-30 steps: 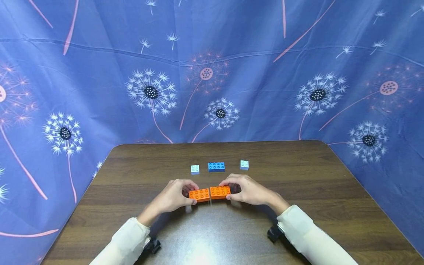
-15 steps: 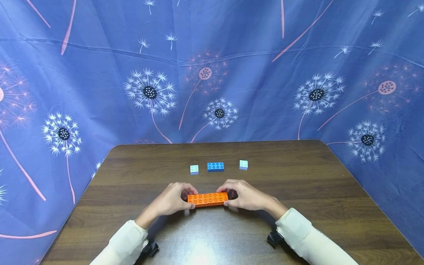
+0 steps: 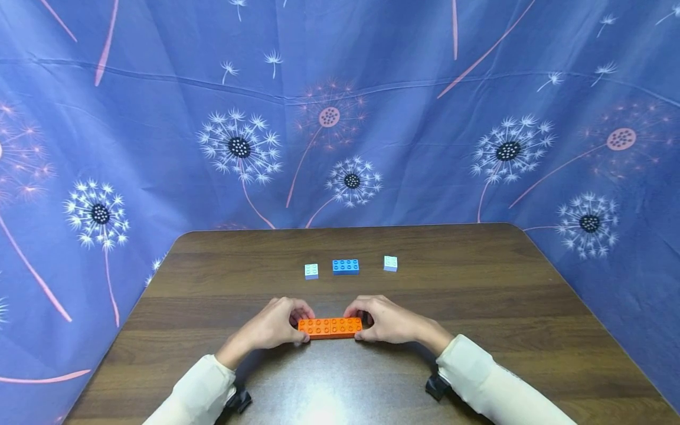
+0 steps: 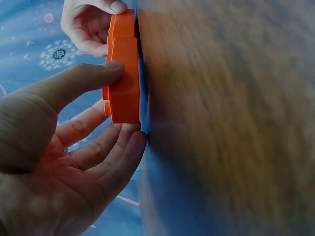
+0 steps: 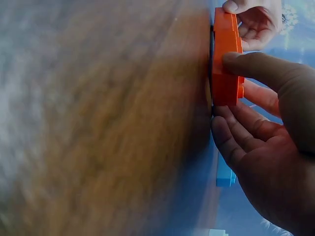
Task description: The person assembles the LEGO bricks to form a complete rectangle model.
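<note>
Two orange toy bricks with studs on top lie end to end in front of the person, their short ends meeting. My left hand (image 3: pixel 273 324) pinches the left orange brick (image 3: pixel 314 328), thumb on its near side and fingers behind. On the other end, my right hand (image 3: pixel 392 321) grips the right orange brick (image 3: pixel 346 327) in the same way. The left wrist view shows the left thumb (image 4: pixel 110 73) pressed on the brick's side. In the right wrist view the bricks form one straight row, low over the tabletop; whether they touch it I cannot tell.
Beyond the hands, a blue brick (image 3: pixel 346 267) sits between two small light blue bricks, one on the left (image 3: pixel 311 271) and one on the right (image 3: pixel 390 264). All stand on the brown wooden table (image 3: pixel 467 283). A blue patterned cloth (image 3: pixel 404 136) hangs behind it.
One second ago a narrow gap parted the orange bricks; they came together end to end. Both hands have since drawn the row nearer the person and slightly left.
</note>
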